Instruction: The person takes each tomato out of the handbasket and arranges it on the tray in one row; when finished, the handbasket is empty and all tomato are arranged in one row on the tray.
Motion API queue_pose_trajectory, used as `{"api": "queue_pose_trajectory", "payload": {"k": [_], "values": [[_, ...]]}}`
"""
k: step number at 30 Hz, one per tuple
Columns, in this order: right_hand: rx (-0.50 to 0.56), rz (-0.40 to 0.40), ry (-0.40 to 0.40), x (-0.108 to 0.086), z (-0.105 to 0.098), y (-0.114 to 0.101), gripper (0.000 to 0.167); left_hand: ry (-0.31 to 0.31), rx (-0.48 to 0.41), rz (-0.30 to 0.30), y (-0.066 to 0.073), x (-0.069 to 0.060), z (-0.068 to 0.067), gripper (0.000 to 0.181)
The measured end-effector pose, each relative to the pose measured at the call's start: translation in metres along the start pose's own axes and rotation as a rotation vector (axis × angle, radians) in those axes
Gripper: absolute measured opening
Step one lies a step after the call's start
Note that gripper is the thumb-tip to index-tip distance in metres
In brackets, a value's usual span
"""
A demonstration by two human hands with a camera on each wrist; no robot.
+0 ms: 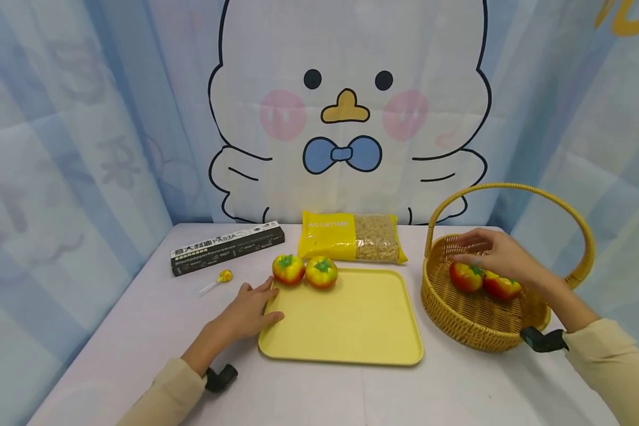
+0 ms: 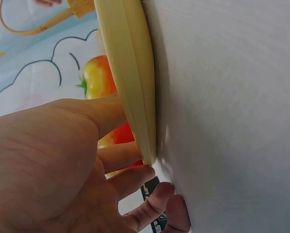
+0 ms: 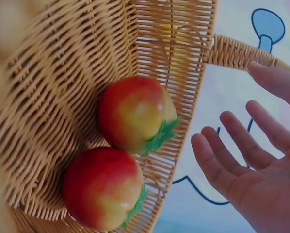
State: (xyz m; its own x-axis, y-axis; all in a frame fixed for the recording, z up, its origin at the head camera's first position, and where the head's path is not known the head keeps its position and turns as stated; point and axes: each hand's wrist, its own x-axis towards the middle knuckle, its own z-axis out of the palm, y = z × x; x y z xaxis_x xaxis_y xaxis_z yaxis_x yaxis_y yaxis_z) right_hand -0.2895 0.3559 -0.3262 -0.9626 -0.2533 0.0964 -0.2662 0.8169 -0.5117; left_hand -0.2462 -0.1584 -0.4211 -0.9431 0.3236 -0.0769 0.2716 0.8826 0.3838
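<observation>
Two red-yellow fruits with green tops (image 1: 288, 270) (image 1: 322, 273) sit side by side at the back left of the yellow tray (image 1: 346, 319). My left hand (image 1: 250, 312) rests at the tray's left edge, its fingers spread and touching the rim, as the left wrist view (image 2: 62, 160) also shows. Above the wicker basket (image 1: 471, 331) my right hand (image 1: 492, 254) hovers with relaxed fingers and holds nothing. Two similar fruits (image 3: 135, 114) (image 3: 104, 189) lie inside the basket, below and apart from my right hand (image 3: 261, 160) in the right wrist view.
A black pasta box (image 1: 228, 248) lies at the back left, with a yellow lollipop (image 1: 225, 276) in front of it. Behind the tray is a yellow pasta bag (image 1: 351, 238). The basket's tall handle (image 1: 511, 186) arches over it. A printed curtain (image 1: 346, 189) hangs behind the table.
</observation>
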Motion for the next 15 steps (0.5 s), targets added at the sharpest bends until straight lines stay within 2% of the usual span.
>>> {"api": "queue_pose_trajectory", "payload": {"k": [9,15], "values": [[-0.057,0.017,-0.029,0.001,-0.014,0.003,0.061,0.001,-0.009,-0.003,0.000,0.000,0.000,0.064],[-0.049,-0.003,-0.099,0.007,-0.014,0.023,0.065,0.007,-0.004,-0.004,0.000,0.000,0.000,0.064]]}}
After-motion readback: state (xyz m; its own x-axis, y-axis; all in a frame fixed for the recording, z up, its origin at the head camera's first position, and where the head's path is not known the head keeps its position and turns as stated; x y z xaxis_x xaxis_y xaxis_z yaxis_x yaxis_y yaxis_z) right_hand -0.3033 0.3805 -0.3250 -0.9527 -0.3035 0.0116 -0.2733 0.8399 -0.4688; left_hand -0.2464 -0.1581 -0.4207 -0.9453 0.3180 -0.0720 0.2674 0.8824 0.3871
